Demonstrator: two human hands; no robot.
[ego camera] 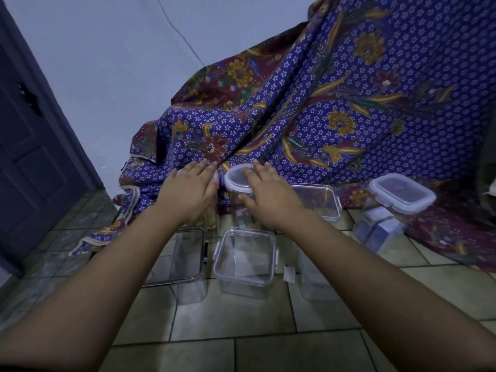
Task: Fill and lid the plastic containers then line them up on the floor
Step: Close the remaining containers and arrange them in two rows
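On the round lid point(239, 178) (rim exposed), right hand point(268, 196) rests.

Both bare arms stretched forward, left hand point(189, 193) flat, right hand point(269, 198) spread

Under my right hand point(268, 200) the round lid point(237, 179) is translucent plastic, smooth with a slight sheen. The open square container point(245, 260) is clear, glossy plastic. The batik cloth point(349, 103) is matt woven fabric, printed. The floor tiles point(241, 318) look glazed, smooth, faintly reflective. The wall point(107, 63) is matt paint.
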